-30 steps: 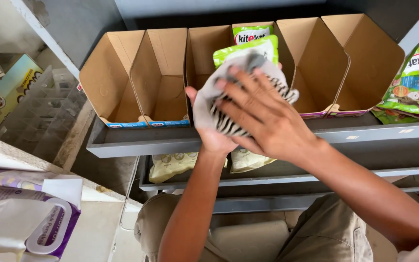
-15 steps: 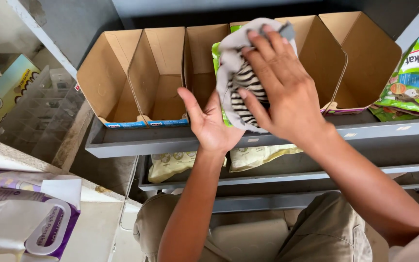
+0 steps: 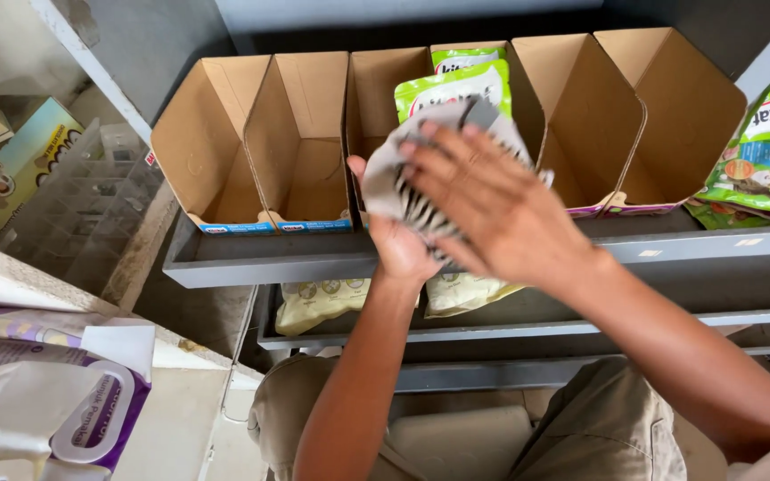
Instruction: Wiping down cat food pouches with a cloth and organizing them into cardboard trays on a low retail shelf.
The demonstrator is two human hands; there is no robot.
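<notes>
Both hands press a striped cloth point(image 3: 421, 191) between them: left hand point(image 3: 400, 240) open beneath, right hand point(image 3: 492, 209) spread flat on top. Behind, at 12 o'clock, open cardboard boxes point(image 3: 260, 134) line a grey metal shelf point(image 3: 314, 258).

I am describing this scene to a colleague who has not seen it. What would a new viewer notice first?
First, the two hands in the middle: the right hand presses a grey striped cloth against the left hand, in front of a green pouch standing in an open cardboard box. Beside it, more cardboard boxes line the grey metal shelf. More green pouches lie at the right edge.
</notes>
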